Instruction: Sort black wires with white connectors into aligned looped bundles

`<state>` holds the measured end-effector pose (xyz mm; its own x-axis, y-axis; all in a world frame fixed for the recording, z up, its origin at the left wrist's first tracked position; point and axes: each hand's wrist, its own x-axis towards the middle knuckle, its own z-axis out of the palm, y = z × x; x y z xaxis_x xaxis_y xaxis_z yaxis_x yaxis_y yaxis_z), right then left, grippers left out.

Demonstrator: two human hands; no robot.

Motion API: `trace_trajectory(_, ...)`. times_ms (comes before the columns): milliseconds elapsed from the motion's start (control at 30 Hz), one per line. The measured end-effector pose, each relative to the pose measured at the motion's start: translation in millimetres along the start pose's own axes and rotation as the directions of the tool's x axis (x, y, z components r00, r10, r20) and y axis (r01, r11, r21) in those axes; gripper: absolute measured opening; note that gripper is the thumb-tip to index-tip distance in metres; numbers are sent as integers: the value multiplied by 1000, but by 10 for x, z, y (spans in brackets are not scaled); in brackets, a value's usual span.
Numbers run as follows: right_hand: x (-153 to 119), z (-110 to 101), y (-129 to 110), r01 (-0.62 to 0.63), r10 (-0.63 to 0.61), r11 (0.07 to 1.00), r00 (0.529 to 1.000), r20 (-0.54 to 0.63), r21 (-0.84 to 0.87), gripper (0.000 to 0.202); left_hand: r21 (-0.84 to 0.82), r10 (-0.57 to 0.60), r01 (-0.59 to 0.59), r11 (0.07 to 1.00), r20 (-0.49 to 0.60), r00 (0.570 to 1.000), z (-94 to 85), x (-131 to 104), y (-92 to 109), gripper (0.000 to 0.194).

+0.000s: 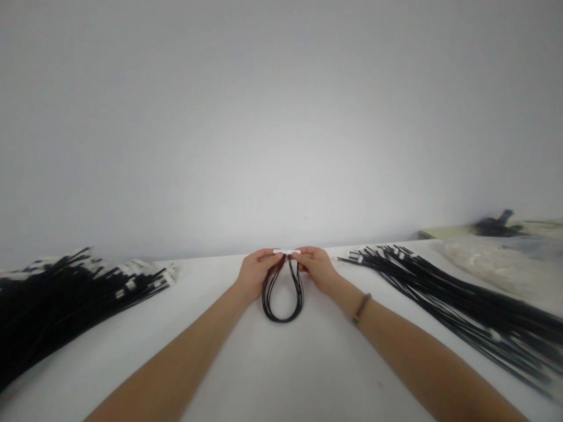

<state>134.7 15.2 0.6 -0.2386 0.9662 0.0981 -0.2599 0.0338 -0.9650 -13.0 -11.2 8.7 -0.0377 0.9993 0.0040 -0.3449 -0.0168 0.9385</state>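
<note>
Near the far edge of the white table, my left hand and my right hand are closed on a black cable bent into a hanging loop. Both its ends meet at a small white piece, either a connector or a label, pinched between my fingertips. The loop has several strands and hangs below the hands. My fingertips partly hide the cable ends, so their exact shape cannot be made out.
A large pile of black cables with white ends lies at the left. Another spread of black cables runs along the right. Behind it sit clear plastic bags and a dark object. A pale wall rises behind the table.
</note>
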Motion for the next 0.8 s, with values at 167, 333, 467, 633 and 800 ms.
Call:
trace_trajectory(167, 6, 0, 9, 40, -40, 999, 999, 17, 22, 26, -48, -17, 18, 999, 10, 1000, 2, 14, 0, 24)
trace_trajectory(333, -12, 26, 9, 25, -27, 997, 1000, 17, 79, 26, -76, -20, 20, 997, 3, 1000, 1, 13, 1, 22)
trace_trajectory(467, -23, 30, -8, 14, -17, 995, 1000, 22, 98, 26, -66, -21, 22, 998, 17, 1000, 2, 15, 2, 22)
trace_trajectory(633, -25, 23, -18, 24, -26, 994, 1000, 16, 103, 25, -54, -26, 28, 998, 40, 999, 3, 25, 7, 22)
trace_trajectory(800, -31, 20, -20, 31, -31, 995, 999, 7, 90, 25, -36, -18, 20, 999, 55, 998, -8, 27, 5, 23)
